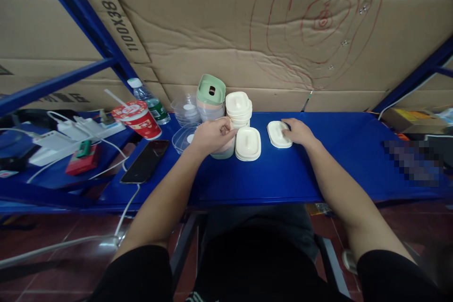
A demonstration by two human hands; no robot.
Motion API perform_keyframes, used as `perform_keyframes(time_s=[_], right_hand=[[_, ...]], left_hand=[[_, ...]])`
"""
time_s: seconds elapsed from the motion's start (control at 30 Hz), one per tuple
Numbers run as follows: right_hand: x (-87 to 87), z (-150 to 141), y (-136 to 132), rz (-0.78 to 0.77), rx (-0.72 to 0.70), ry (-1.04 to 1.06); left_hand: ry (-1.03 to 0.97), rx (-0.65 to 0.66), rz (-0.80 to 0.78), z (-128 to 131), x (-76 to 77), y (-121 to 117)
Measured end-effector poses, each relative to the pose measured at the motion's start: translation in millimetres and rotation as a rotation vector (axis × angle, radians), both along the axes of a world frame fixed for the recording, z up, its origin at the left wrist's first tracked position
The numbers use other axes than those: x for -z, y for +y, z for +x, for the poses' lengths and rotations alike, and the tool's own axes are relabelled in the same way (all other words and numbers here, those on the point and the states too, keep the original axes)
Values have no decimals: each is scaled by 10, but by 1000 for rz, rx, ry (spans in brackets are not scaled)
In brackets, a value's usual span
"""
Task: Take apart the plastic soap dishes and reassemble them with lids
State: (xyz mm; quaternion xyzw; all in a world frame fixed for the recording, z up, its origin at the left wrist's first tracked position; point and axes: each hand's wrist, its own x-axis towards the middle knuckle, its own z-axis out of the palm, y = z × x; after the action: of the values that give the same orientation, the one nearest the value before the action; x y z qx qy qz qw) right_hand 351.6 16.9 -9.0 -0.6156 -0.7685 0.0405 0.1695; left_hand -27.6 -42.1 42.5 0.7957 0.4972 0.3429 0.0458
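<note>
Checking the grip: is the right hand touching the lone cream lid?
Touching. The head view shows the right hand resting its fingers on the cream lid's right edge, no gap.

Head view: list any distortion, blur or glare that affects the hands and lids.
Head view: wide-angle bending curves the shelf edge and blue posts; a pixelated patch covers the right side; soft glare on the shelf by the right hand; left hand and lids sharp, evenly lit.

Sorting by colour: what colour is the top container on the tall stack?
Green top container, head view.
</note>
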Motion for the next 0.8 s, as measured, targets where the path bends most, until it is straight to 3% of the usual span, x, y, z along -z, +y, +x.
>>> perform_keyframes(time_s=[0.3,0.53,0.7,0.8], right_hand=[[-112,78,-76,6,120,-83],[-37,-36,-38,15,-189,-89],[-165,-72,-151,-19,-115,-152],[-263,-99,-218,57,-47,-22]], left_hand=[[-48,36,-58,-25,71,56],[-152,132,-34,-38,-17,-10],[-342,181,41,-6,-117,-114],[-448,255,57,83,-155,-182]])
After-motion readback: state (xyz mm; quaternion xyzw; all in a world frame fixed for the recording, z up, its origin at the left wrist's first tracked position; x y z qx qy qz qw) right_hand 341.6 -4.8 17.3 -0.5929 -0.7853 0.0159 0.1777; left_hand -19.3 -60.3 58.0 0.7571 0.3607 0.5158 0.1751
